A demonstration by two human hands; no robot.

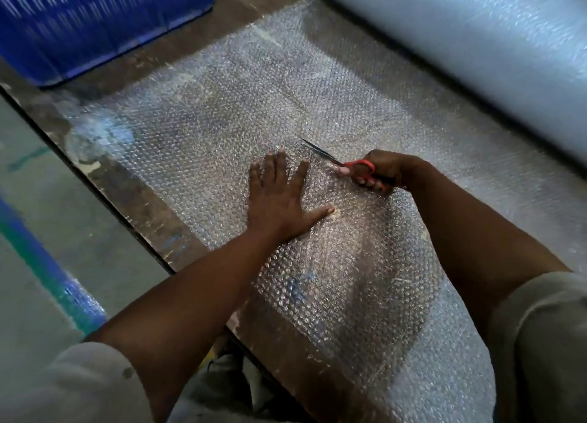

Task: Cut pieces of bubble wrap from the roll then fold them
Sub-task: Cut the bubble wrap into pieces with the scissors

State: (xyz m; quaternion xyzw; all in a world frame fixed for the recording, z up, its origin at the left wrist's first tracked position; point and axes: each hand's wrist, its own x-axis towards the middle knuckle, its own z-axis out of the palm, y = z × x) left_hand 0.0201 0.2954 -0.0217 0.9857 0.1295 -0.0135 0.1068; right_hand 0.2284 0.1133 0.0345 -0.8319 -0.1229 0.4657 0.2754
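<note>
A clear bubble wrap sheet (241, 105) lies unrolled across a worn brown table (149, 206), running from a big bubble wrap roll (470, 51) at the upper right down over the near edge. My left hand (279, 200) lies flat with spread fingers, pressing the sheet down at the centre. Just to its right, my right hand (381, 171) grips red-handled scissors (349, 165). Their dark blades point up and to the left, low over the sheet.
A blue slatted plastic crate (95, 22) stands at the table's far left corner. Grey floor (63, 219) with a blue-green stripe (47, 270) lies to the left of the table. The roll blocks the right side.
</note>
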